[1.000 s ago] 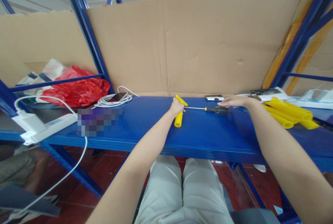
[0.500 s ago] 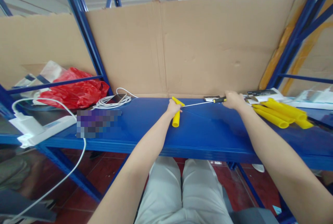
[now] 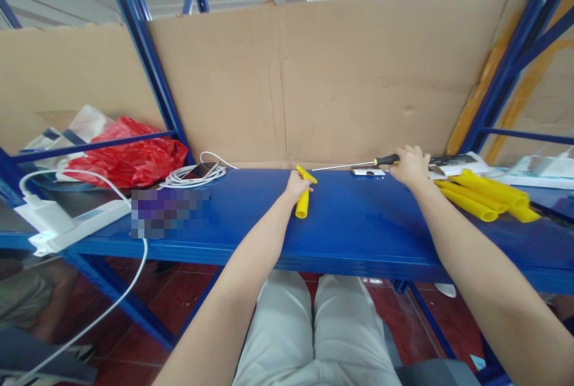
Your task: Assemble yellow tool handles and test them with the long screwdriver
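Note:
My left hand point(image 3: 296, 186) is closed around a yellow T-shaped plastic handle point(image 3: 302, 204), whose hollow round end faces me above the blue shelf. My right hand point(image 3: 410, 166) is over the back of the shelf, its fingers curled over the rear of a long screwdriver point(image 3: 386, 160) with a black and yellow grip. The thin shaft points left along the foot of the cardboard, its tip apart from the yellow handle. My palm hides the grip's end. A small white and black packet point(image 3: 368, 172) lies just under the screwdriver.
Several yellow handles point(image 3: 488, 195) are piled on the right, beside a white and black box point(image 3: 461, 164). Left are a coiled white cable point(image 3: 192, 178), a red plastic bag point(image 3: 134, 150) and a power strip point(image 3: 89, 221). Cardboard point(image 3: 336, 87) closes the back between blue posts.
My right hand has moved the screwdriver back and slightly right, so its tip has come away from the yellow handle. My left hand stays nearly in place with the handle.

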A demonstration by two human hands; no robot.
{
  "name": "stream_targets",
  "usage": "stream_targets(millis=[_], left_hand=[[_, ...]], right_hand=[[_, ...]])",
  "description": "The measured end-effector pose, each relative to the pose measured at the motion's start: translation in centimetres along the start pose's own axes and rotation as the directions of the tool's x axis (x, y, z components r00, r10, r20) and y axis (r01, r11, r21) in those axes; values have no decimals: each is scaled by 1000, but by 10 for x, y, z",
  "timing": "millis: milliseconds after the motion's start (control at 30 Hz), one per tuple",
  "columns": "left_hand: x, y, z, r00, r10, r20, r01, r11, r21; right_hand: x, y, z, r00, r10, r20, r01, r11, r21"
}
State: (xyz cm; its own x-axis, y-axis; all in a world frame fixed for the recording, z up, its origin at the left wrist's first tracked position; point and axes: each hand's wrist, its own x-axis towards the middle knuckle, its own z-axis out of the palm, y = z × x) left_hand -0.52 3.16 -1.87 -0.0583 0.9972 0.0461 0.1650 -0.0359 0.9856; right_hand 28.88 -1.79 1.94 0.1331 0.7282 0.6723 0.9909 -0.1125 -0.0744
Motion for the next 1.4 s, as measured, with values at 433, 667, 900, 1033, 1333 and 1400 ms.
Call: stream_targets(millis=[433, 667, 900, 1033, 1333, 1400], left_hand=[[-1, 0, 3, 1000, 12, 21, -12, 1000, -26], [2, -3, 3, 1000, 14, 9, -14, 1000, -22], [2, -2, 3, 999, 38, 32, -38, 999, -7], [1, -1, 3, 999, 38, 30, -38, 999, -3], [-7, 3, -5, 989, 144, 40, -148, 975, 164], [-8, 4, -6, 988, 130, 78, -144, 963, 228]], right_hand=[[-1, -9, -6, 1000, 10, 18, -10, 1000, 23], [0, -8, -4, 1000, -4, 12, 4, 1000, 21], [1, -6, -1, 1000, -18, -13, 19, 998, 60], [1, -6, 0, 1000, -16, -1, 16, 999, 47], [2, 7, -4, 999, -29, 33, 32, 996, -80], [2, 11, -2, 998, 10, 56, -4, 994, -110]])
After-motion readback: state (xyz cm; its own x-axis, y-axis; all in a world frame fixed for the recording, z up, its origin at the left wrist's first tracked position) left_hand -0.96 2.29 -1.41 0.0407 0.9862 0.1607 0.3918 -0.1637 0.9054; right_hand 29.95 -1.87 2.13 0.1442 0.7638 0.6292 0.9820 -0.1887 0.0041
